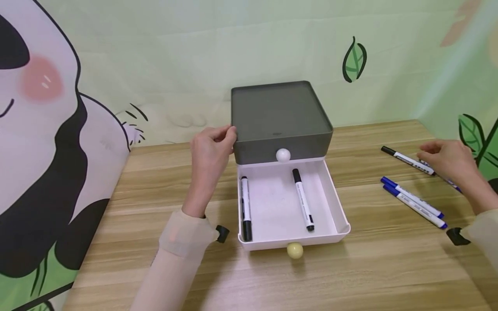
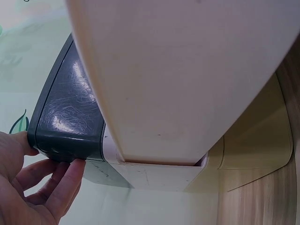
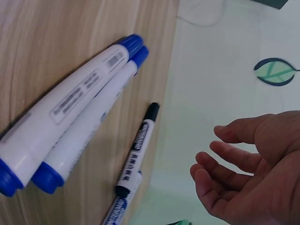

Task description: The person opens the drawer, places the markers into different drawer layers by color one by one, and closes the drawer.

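Note:
My left hand [image 1: 212,149] pinches the front left corner of a dark grey-topped drawer box [image 1: 278,112], thumb at the top rim and fingers against the side. Below the grey part, a white drawer [image 1: 272,203] is pulled out. Inside lie two black-capped markers, one marker [image 1: 245,207] along the left wall and another marker [image 1: 303,201] right of the middle. Over at the right, my right hand [image 1: 451,160] hovers with loosely bent fingers and nothing in its grasp. Beneath it lie a black-capped marker [image 1: 408,160] and a blue marker [image 1: 453,185], partly hidden by the hand.
Two blue-capped markers [image 1: 416,208] lie side by side on the wooden table [image 1: 373,268], between drawer and right hand. A white knob [image 1: 283,155] sits on the grey front, a yellow knob [image 1: 295,250] below the white drawer's front edge. A printed backdrop [image 1: 186,56] stands behind.

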Demonstrator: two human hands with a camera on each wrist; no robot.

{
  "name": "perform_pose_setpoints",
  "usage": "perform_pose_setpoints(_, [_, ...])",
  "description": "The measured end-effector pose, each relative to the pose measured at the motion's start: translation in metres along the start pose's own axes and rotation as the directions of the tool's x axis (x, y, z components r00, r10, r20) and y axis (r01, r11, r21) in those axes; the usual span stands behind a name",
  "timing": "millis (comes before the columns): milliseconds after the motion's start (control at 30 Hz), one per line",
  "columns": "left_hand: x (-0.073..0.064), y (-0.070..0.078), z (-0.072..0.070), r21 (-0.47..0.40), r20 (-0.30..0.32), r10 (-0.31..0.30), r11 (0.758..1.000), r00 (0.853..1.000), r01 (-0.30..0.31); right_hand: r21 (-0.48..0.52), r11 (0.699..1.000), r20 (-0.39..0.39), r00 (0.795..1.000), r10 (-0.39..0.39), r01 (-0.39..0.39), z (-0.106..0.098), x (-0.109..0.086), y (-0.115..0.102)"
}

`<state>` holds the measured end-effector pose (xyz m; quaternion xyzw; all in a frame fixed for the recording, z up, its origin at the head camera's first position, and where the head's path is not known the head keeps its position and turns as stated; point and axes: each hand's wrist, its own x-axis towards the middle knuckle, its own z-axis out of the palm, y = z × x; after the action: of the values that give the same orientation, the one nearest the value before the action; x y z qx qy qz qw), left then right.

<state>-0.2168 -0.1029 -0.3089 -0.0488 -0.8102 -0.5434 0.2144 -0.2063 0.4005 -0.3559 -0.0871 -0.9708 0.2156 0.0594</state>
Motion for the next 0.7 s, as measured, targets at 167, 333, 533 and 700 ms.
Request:
perform_pose_setpoints(167, [0.000, 0.001, 0.000, 0.004, -0.003, 0.008, 1.000, 1.000, -0.008, -0.007, 1.000, -0.002, 1.000, 0.011, -0.011, 0.005, 0.010, 0.008])
perform_pose_setpoints(333, [0.000, 0.001, -0.001, 0.009, 0.005, 0.006, 1.000, 1.000, -0.006, 0.012, 1.000, 0.015, 1.000, 0.006, -0.006, 0.010, 0.018, 0.013])
perform_pose_setpoints(533, [0.000, 0.000, -0.001, 0.004, 0.010, 0.004, 1.000, 1.000, -0.004, 0.052, 0.999, 0.087, 0.996, 0.005, -0.009, 0.014, 0.025, 0.023])
perform_pose_setpoints(700, [0.000, 0.000, -0.001, 0.009, 0.006, 0.020, 1.000, 1.000, -0.020, 0.010, 0.999, 0.085, 0.996, -0.037, 0.036, 0.021, 0.032, 0.031])
